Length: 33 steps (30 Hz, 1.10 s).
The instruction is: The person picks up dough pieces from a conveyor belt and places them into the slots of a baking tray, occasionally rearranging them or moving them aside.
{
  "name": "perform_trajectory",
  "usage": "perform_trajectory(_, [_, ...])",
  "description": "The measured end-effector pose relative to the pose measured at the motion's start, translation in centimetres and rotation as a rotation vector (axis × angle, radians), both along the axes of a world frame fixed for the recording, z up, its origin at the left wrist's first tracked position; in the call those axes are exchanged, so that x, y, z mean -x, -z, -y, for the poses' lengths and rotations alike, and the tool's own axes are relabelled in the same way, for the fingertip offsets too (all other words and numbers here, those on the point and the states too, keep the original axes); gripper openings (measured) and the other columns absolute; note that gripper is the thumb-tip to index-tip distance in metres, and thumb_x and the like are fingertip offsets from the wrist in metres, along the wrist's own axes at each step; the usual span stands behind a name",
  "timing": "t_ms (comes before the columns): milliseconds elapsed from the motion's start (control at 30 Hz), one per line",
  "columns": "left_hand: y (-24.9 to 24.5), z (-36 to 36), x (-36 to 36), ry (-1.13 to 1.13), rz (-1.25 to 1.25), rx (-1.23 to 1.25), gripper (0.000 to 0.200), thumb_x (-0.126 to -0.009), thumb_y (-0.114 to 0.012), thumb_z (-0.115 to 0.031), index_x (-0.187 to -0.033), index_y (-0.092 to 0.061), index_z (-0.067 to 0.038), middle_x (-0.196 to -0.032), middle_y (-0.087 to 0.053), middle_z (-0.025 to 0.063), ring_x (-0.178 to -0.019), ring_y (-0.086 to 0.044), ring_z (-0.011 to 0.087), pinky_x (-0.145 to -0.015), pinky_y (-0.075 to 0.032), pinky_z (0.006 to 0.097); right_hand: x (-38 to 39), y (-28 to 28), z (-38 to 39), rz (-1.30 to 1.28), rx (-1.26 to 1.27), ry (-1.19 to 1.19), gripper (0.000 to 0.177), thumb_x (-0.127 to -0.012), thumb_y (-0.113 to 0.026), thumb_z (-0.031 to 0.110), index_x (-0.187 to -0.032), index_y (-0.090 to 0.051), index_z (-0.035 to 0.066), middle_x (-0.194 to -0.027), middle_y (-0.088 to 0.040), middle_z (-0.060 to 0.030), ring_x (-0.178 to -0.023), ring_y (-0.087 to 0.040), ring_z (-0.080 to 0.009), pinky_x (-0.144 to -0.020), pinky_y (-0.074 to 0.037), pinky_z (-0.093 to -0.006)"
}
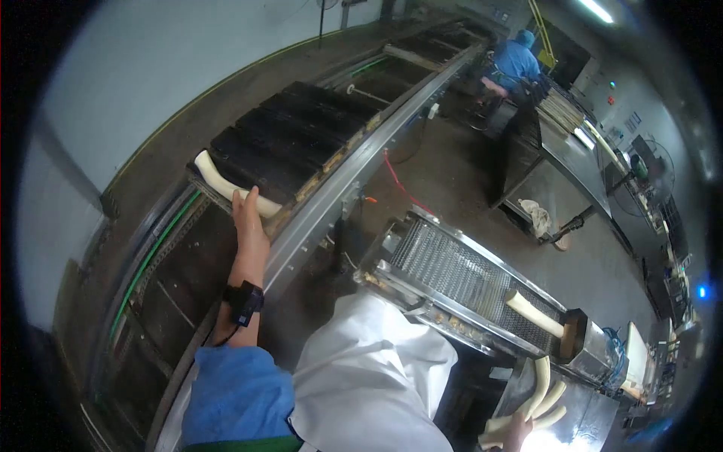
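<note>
My left hand (248,212) reaches out over the end of a row of black slats (290,132) on a long conveyor. Its fingers are on a pale curved piece (226,186) lying along the nearest slat. At the lower right my right hand (514,435) is closed around several pale curved pieces (539,388), which fan out above a metal surface. Part of this hand is hidden by the pieces and the frame's edge.
Ahead of me, a mesh belt conveyor (452,265) carries another pale piece (535,313) toward a metal box (591,350). A person in blue (515,62) sits beyond the long conveyor's rail (361,162). A metal table (576,162) stands at the right.
</note>
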<state>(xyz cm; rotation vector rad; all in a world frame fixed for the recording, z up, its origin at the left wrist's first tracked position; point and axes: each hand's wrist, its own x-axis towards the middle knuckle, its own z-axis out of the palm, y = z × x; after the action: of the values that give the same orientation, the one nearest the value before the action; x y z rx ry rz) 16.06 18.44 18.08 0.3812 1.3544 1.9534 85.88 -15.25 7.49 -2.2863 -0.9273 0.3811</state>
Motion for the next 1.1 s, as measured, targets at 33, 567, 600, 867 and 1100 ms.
perform_trajectory(33, [1.2,-0.2,1.1,-0.02,-0.002,0.021,0.087,-0.089,-0.064,-0.029,-0.155,-0.012,-0.009,-0.156,-0.022,0.0176,-0.141,-0.026,0.032,-0.113,-0.024,0.0426,-1.1,0.8,-0.8,-0.279,-0.18,0.055,0.056,-0.078,-0.064,0.023,-0.126,-0.055,-0.002,-0.091,-0.065,-0.0134,-0.087,-0.065,-0.0302,-0.076,-0.051,-0.0376])
perform_trajectory(567, [5.9,5.2,4.1,-0.29,-0.488,0.122,0.066,-0.097,-0.056,-0.022,-0.149,-0.023,-0.001,-0.154,-0.022,0.023,-0.144,-0.02,0.036,-0.117,-0.018,0.046,40.5,-33.1,-30.1,-0.428,-0.195,-1.366,0.063,-0.076,-0.077,0.04,-0.118,-0.06,-0.004,-0.117,-0.058,-0.015,-0.097,-0.058,-0.0223,-0.087,-0.047,-0.0368])
perform_trajectory(600, [6.1,5.9,4.3,-0.304,-0.491,0.129,0.066,-0.097,-0.056,-0.022,-0.149,-0.023,-0.001,-0.154,-0.022,0.023,-0.144,-0.02,0.036,-0.117,-0.018,0.046,43.5,-32.7,-32.1,-0.427,-0.216,-1.52,0.058,-0.078,-0.076,0.039,-0.115,-0.062,-0.003,-0.116,-0.057,-0.015,-0.096,-0.058,-0.0225,-0.086,-0.047,-0.0371])
perform_trajectory(867, [4.7,11.7,4.6,-0.292,-0.663,0.154,0.06,-0.099,-0.053,-0.016,-0.15,-0.025,-0.003,-0.154,-0.028,0.0197,-0.141,-0.028,0.0295,-0.117,-0.022,0.0423,49.9,-20.1,-42.7,0.017,-0.488,-1.514,0.049,-0.077,-0.07,0.02,-0.123,-0.061,0.004,-0.122,-0.058,-0.0237,-0.117,-0.055,-0.0382,-0.102,-0.042,-0.0415])
perform_trajectory(1100, [3.4,13.8,4.6,-0.179,-0.789,0.113,0.058,-0.099,-0.055,-0.019,-0.146,-0.029,0.002,-0.151,-0.03,0.0209,-0.143,-0.025,0.03,-0.117,-0.02,0.042,29.1,-0.8,-44.7,0.629,0.411,-0.869,0.068,-0.074,-0.073,0.028,-0.134,-0.047,0.009,-0.128,-0.051,-0.0212,-0.12,-0.05,-0.0401,-0.104,-0.04,-0.05])
